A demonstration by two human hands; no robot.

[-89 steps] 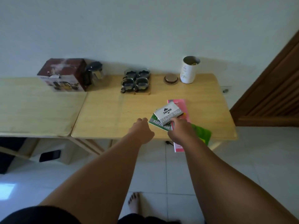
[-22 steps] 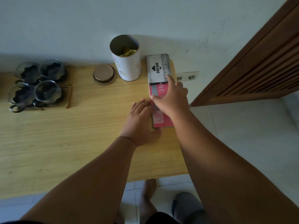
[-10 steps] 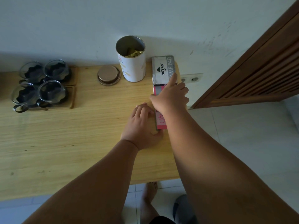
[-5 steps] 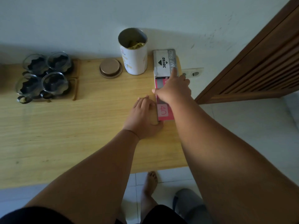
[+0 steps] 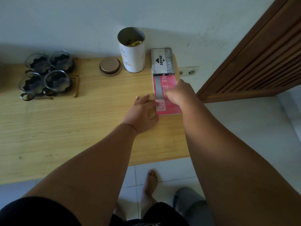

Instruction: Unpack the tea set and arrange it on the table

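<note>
So the tea set: four glass cups [image 5: 44, 75] with dark inserts sit bunched together on a wooden tray [image 5: 76, 86] at the left of the frame, well apart from both hands. An open white canister [image 5: 132, 53] stands up top in the middle, its round lid [image 5: 110, 66] lying just left of it on the bench [image 5: 73, 128]. Right of the canister there's a grey Joyko stamp pad box [image 5: 162, 61], lying across the far end of a pink book [image 5: 164, 95]. The left hand [image 5: 143, 113] lies flat and open, fingers against the book's left edge. The right hand [image 5: 180, 93] hangs over the book, blurry, so I can't tell its grip.
</note>
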